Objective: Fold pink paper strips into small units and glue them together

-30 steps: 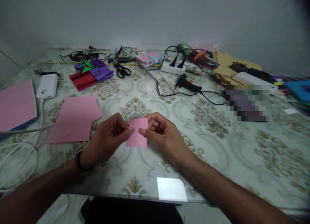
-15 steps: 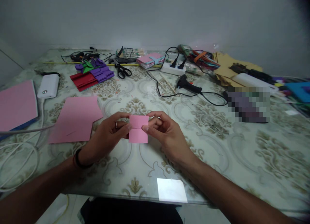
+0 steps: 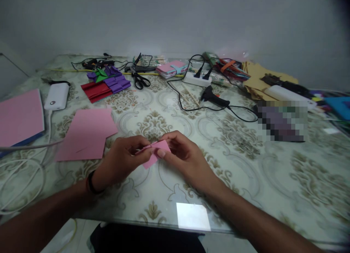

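A small piece of pink paper (image 3: 163, 146) is held between both hands above the middle of the table. It is tilted and looks bent or folded, with one part slanting down at the lower left. My left hand (image 3: 129, 154) pinches its left side between thumb and fingers. On the other side, my right hand (image 3: 182, 154) grips it with the thumb in front and the fingers behind. The fingers partly cover the paper. Left of my left hand lies a larger cut sheet of pink paper (image 3: 87, 134) with a small dark line on it.
Toward the back are black scissors (image 3: 140, 80), folded red and purple paper (image 3: 98, 90), a black glue gun (image 3: 214, 98) and a white power strip (image 3: 197, 79) with cords. A white power bank (image 3: 57, 96) with a cable and a pink paper stack (image 3: 20, 116) lie at left.
The small pink paper, flat and facing me before with a crease across it, is now turned, tilted and bent between the fingers. Both hands have moved slightly down.
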Motion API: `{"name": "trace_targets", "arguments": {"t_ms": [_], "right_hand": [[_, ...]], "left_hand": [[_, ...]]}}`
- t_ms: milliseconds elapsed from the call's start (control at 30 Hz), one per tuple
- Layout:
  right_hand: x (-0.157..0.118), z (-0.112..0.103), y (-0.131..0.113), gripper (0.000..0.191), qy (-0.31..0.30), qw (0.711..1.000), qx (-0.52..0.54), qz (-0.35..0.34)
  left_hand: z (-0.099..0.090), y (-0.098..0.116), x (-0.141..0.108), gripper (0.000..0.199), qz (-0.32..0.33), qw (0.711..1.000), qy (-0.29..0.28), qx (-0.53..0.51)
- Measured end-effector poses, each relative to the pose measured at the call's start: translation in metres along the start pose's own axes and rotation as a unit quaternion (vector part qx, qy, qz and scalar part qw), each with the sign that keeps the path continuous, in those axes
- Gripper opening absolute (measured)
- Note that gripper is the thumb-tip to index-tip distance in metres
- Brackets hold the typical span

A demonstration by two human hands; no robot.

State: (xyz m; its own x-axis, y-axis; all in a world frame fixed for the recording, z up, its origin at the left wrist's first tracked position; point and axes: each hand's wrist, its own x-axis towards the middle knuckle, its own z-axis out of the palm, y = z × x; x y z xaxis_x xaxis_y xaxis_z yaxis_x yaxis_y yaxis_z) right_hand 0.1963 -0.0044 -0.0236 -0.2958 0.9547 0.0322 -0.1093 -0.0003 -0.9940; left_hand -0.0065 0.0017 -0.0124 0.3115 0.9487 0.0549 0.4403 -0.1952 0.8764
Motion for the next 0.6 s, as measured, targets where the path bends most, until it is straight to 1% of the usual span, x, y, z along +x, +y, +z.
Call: {"name": "trace_targets", "arguments": {"t_ms": [100,200,367,467,600], "right_hand": [[-0.0001,-0.002,-0.0012,0.021,0.006,1.0,-0.017,-0.009],[-0.0004,-0.0043,-0.0011,0.023,0.021,0.999,-0.028,-0.013],[-0.0004,-0.0061,0.0006,0.022,0.038,0.999,-0.024,-0.015],[0.0006,-0.0067,0.002,0.021,0.035,0.999,-0.017,-0.012],[0.0021,-0.0061,0.0024,0.021,0.026,0.999,-0.023,0.01]], "left_hand": [[0.0,0.0004,-0.0011,0.016,0.036,0.998,-0.001,0.046],[0.0,0.002,-0.0019,0.019,0.057,0.996,0.01,0.062],[-0.0009,0.0039,-0.0023,0.021,0.051,0.997,0.003,0.05],[-0.0028,0.0046,-0.0014,0.022,0.047,0.998,-0.009,0.049],[-0.0052,0.0058,0.0003,0.018,0.055,0.998,-0.017,0.037]]}}
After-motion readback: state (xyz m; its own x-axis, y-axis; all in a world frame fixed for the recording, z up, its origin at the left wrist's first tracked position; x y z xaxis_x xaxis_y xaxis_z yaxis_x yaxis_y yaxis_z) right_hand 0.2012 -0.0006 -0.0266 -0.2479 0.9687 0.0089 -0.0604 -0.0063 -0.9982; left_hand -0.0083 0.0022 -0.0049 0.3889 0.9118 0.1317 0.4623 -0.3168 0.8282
